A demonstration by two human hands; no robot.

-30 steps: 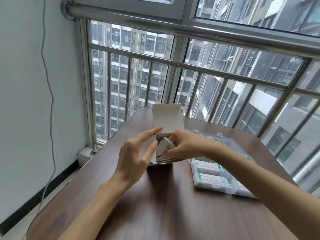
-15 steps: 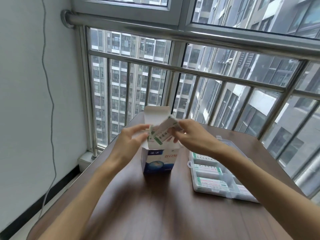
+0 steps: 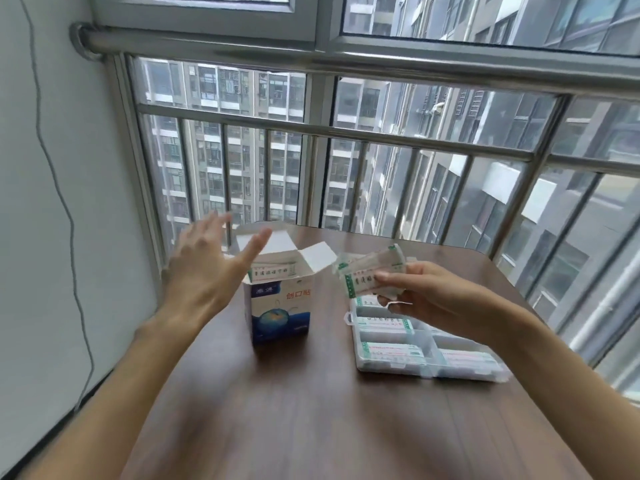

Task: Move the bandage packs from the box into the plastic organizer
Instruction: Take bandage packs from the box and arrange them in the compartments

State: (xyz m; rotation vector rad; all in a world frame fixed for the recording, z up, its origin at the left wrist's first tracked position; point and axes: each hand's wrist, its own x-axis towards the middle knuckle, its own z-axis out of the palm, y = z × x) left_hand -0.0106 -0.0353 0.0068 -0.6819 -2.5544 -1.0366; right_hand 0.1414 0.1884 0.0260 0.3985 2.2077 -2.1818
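A white and blue bandage box [image 3: 280,308] stands upright on the brown table [image 3: 311,417] with its top flaps open; more packs show inside its mouth. My right hand [image 3: 429,297] grips a bundle of white bandage packs [image 3: 370,271] with green print, held in the air above the far left corner of the clear plastic organizer [image 3: 426,367]. Several of the organizer's compartments hold packs. My left hand [image 3: 207,268] hovers open just left of the box top, fingers spread and blurred, touching nothing.
A steel railing [image 3: 346,133] and window glass run right behind the table's far edge. A white wall [image 3: 52,202] with a hanging cable lies to the left. The near half of the table carries only my forearms.
My right hand has drawn the bundle of packs out of the box and carried it right, over the organizer. My left hand has let go of the box, which now stands upright.
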